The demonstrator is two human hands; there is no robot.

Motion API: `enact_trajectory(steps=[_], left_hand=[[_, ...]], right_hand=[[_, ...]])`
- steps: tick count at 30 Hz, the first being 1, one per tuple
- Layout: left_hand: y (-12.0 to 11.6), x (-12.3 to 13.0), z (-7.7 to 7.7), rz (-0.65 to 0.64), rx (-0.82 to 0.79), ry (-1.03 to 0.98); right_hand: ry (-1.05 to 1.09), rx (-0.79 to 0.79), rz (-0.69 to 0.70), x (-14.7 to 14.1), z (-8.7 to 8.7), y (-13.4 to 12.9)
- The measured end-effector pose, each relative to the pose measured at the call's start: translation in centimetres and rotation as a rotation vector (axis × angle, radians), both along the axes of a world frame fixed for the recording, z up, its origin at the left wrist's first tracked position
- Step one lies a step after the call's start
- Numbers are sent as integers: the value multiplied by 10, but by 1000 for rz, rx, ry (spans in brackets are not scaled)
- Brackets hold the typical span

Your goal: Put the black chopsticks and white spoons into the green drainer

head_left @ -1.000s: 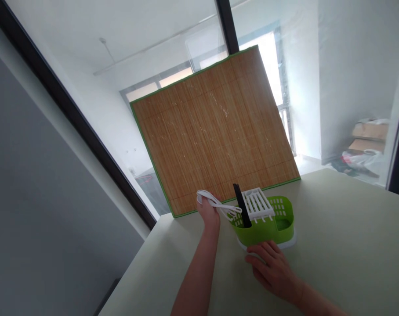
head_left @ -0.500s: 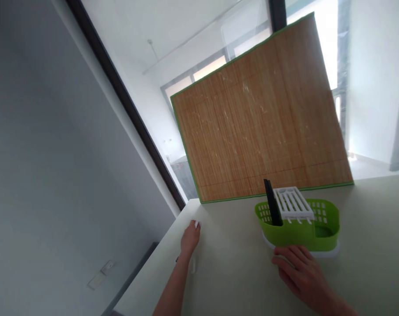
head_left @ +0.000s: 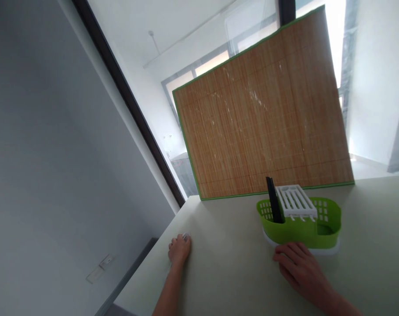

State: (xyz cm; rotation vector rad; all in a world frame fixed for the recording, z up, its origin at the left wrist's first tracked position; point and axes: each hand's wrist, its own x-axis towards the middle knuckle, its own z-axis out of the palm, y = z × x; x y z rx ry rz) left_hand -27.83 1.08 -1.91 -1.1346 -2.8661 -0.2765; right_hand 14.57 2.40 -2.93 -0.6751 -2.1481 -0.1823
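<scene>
My left hand [head_left: 179, 250] is closed near the table's left edge, its fingers around a small whitish, shiny item [head_left: 186, 237]. Most of that item is hidden, so its kind is unclear. A thin pale strip shows beside the wrist. My right hand [head_left: 296, 265] lies on the table with loosely bent fingers, close against the front of a green plastic basket [head_left: 295, 232]. No object shows in it. The basket stands upright on a white base [head_left: 326, 251]. A white slatted rack [head_left: 295, 200] with small hooks sits across it, and a black flat-sided piece [head_left: 274, 202] leans up at its left.
A bamboo mat [head_left: 262, 114] with green edging stands upright behind the basket, against the glass. The pale table [head_left: 226, 254] reaches from the grey wall [head_left: 70, 153] side to the right. Wall sockets [head_left: 100, 268] sit low on the left.
My left hand has moved left and nearer to me across the table, still closed on the small item. My right hand stays in front of the basket. The view has shifted slightly.
</scene>
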Motion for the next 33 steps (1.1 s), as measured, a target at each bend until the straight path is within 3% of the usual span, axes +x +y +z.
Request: enact_trajectory(steps=[13,17,20,22,29,33], left_hand=[[4,-2,6,95,27,-62],[16,19,18,28,250,-37],[39,52,33,-254,481,-243],[62,84,43,-442,529,-400],[146,228,81,-877,506,-731],[173,280,91,-1011,399,-898]], right_hand=[[-4,-69,16,-4,0,0],[-24,-92,13,-5,-2,1],[-61,-108,9,-5,-5,1],[-109,-139,20,-7,-8,0],[-256,-200,45,-12,-22,-3],[-262,-215,13,-9,-21,0]])
